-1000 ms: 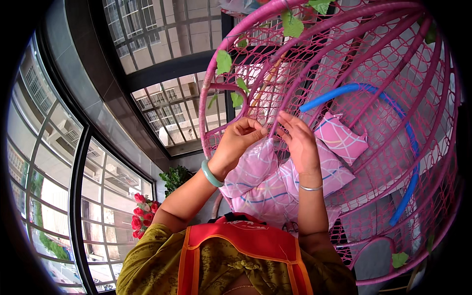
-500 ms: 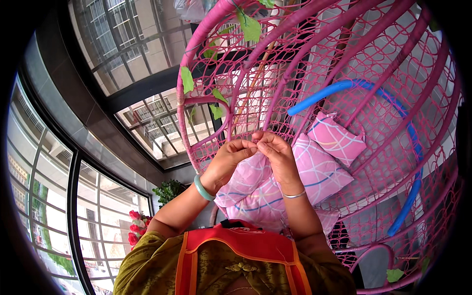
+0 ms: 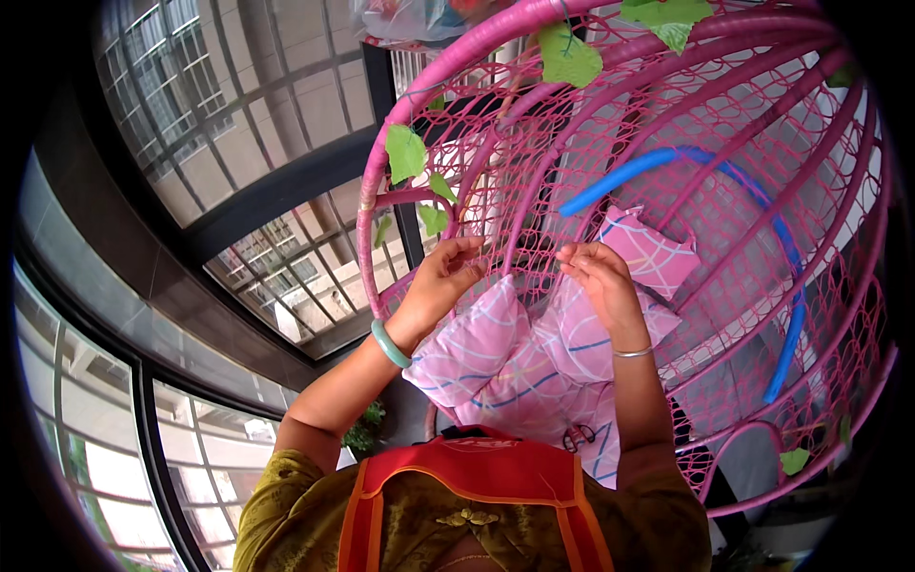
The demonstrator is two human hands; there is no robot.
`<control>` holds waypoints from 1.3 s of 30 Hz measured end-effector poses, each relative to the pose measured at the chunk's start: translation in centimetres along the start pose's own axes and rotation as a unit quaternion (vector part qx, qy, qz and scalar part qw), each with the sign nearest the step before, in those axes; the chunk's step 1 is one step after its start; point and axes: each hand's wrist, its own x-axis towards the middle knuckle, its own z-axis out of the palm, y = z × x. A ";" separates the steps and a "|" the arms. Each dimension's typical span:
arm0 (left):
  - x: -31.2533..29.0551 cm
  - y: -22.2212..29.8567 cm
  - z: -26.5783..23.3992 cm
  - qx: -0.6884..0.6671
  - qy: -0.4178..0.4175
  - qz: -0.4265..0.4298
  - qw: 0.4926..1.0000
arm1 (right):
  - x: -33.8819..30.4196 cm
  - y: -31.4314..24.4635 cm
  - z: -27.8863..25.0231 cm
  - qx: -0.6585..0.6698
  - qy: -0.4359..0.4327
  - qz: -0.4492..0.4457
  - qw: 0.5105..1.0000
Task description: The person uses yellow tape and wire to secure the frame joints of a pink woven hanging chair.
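My left hand point(image 3: 440, 288), with a pale green bangle at its wrist, is raised over the pink plaid cushion point(image 3: 467, 343), its curved fingers apart from the thumb. Nothing shows between them. To the right, my right hand point(image 3: 610, 291) wears a silver bracelet, its fingertips drawn together in a pinch. Whatever they hold, if anything, is too small to make out. Both hands are above the seat of a pink woven basket chair point(image 3: 366, 181), apart from each other. A small pair of scissors point(image 3: 578, 438) lies on the cushions near my right forearm.
A smaller plaid cushion point(image 3: 651, 254) rests behind my right hand. A bent blue foam tube point(image 3: 793, 257) curves along the chair's netting. Green artificial leaves point(image 3: 406, 153) hang on the chair rim. Barred windows are at left, with a potted plant point(image 3: 364, 429) below. A plastic bag point(image 3: 410, 21) hangs above.
My hands, which met at the fingertips, have drawn apart, the right one moving right and the left slightly left. The view has shifted, and the scissors now show.
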 end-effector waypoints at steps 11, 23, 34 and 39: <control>16.5 -7.6 2.2 0.277 -0.011 0.136 0.951 | 8.6 2.8 -8.3 -0.044 0.011 0.051 0.998; 34.5 -15.5 4.8 0.331 0.075 0.210 0.917 | 17.4 9.8 -14.4 -0.009 0.004 0.072 0.997; 36.8 -17.4 7.3 0.267 0.117 0.222 0.930 | 19.3 10.4 -17.7 -0.048 0.030 0.046 0.997; 37.0 -16.7 7.0 0.184 0.068 0.144 0.970 | 20.1 9.9 -17.6 -0.008 0.016 0.049 0.999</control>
